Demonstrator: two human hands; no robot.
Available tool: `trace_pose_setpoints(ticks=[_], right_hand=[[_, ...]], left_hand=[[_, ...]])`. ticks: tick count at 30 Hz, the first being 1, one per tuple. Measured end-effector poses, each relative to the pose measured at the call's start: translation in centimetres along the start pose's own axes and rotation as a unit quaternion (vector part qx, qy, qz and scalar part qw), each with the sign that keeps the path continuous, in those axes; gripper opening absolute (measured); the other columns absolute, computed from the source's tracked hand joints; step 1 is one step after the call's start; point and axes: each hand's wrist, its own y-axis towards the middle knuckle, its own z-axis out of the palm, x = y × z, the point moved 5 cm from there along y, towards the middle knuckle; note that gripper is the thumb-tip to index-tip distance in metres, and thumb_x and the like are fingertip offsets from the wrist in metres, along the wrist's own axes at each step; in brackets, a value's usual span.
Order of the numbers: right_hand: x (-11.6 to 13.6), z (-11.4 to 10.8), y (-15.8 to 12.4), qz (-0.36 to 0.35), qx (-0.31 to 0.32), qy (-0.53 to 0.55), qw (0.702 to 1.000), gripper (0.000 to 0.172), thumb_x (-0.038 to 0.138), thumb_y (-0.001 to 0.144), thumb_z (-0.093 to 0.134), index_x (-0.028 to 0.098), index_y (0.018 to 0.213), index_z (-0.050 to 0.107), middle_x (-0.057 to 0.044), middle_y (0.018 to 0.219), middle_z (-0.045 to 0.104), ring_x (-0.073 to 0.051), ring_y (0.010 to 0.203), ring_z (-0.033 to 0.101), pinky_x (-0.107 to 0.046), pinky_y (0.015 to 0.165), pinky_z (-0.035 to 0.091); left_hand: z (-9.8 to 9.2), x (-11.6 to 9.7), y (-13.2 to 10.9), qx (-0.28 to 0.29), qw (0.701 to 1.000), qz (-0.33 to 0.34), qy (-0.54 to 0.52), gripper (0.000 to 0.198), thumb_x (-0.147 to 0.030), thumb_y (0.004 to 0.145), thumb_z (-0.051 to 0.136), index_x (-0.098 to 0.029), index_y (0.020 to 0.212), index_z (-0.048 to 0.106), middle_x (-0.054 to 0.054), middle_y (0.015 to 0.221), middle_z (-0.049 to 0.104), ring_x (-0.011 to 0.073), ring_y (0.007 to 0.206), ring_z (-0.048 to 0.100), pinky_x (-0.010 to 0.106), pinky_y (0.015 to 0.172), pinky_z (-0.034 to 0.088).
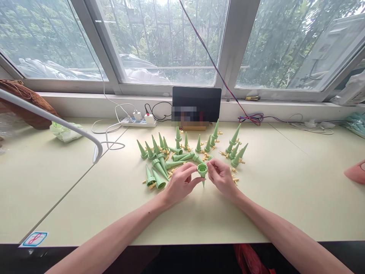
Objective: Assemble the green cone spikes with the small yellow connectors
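My left hand point(182, 182) is closed on a green plastic watering spike point(202, 170), gripping it between thumb and fingers. The spike's tip points down and its hollow, threaded-looking mouth faces up. At the right side of that rim, my right hand point(222, 177) is pinched together; whatever its fingertips hold is hidden. Beyond my hands, several green spikes point(159, 167) lie on their sides in a heap. Others, such as one spike point(235, 134) at the right, stand tip up with small yellow valves point(242, 162) at their bases.
A dark screen point(196, 104) on a brown stand leans by the window. Left of it sit a power strip point(139, 121) and white cables. A white curved lamp arm point(57, 112) crosses the left side. Part of another person's hand point(356, 173) shows at the right edge.
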Motion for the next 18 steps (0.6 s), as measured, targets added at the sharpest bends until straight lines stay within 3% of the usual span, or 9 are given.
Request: trace_pose_setpoints(ticks=[7,18], right_hand=[[-0.20,0.07,-0.01,-0.001,0.008,0.002,1.000,0.037,0.047,0.099,0.054,0.021,0.073,0.047,0.007,0.055,0.034,-0.009,0.044,0.032,-0.025,0.042,0.023],[-0.31,0.06,0.09,0.020,0.009,-0.051,0.998,0.038,0.048,0.098,0.055,0.020,0.072,0.049,0.005,0.056,0.038,-0.010,0.048,0.034,-0.025,0.044,0.026]], left_hand=[[-0.19,-0.14,0.03,-0.011,0.999,0.036,0.022,0.014,-0.022,0.095,0.063,-0.021,0.108,0.068,0.003,0.094,0.064,0.0051,0.056,0.050,0.018,0.051,0.044],[-0.47,-0.08,-0.06,-0.021,0.990,0.098,0.097,0.012,-0.018,0.098,0.055,-0.019,0.106,0.064,0.003,0.094,0.060,0.0046,0.054,0.050,0.019,0.048,0.040]])
